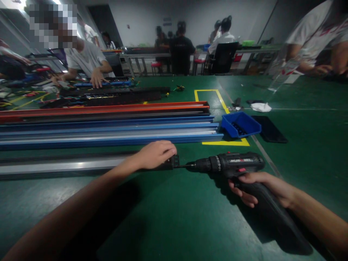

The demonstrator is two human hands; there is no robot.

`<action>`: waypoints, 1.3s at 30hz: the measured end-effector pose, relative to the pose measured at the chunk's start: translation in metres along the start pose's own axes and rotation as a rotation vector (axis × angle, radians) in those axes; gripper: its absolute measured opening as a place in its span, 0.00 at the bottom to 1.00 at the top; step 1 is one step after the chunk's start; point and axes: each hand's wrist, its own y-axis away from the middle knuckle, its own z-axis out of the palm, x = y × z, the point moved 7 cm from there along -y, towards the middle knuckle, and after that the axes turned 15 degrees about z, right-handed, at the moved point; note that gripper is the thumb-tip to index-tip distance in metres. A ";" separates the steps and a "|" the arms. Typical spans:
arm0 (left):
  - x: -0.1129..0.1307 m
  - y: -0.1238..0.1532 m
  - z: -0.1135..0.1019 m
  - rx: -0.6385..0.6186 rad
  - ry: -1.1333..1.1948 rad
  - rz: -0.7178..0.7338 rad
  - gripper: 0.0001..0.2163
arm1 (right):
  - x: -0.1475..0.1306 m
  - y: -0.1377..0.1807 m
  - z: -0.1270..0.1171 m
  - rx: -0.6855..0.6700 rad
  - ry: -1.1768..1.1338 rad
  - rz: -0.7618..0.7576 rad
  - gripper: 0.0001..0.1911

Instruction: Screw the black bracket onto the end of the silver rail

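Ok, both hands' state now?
Left hand: on the long black-and-silver metal bar; can't tell if closed.
Right hand: closed around the black pistol-shaped power drill.

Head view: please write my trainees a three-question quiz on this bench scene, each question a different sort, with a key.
1. What does the right hand hold: (a) a hammer, (b) a drill, (c) a tray?
2. True or false: the left hand is on the drill.
3. Fill in: the open bin beyond the drill is ____ in colour.

Key: 1. b. 2. False; it is on the end of the silver-and-dark rail. 3. Blue.
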 end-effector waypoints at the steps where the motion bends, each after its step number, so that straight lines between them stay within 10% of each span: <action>1: 0.000 0.000 0.000 0.001 0.001 0.000 0.19 | 0.000 0.000 0.000 -0.004 0.000 -0.001 0.16; 39: 0.002 -0.002 -0.002 -0.005 0.007 -0.018 0.20 | 0.004 0.001 -0.005 0.019 -0.100 0.093 0.18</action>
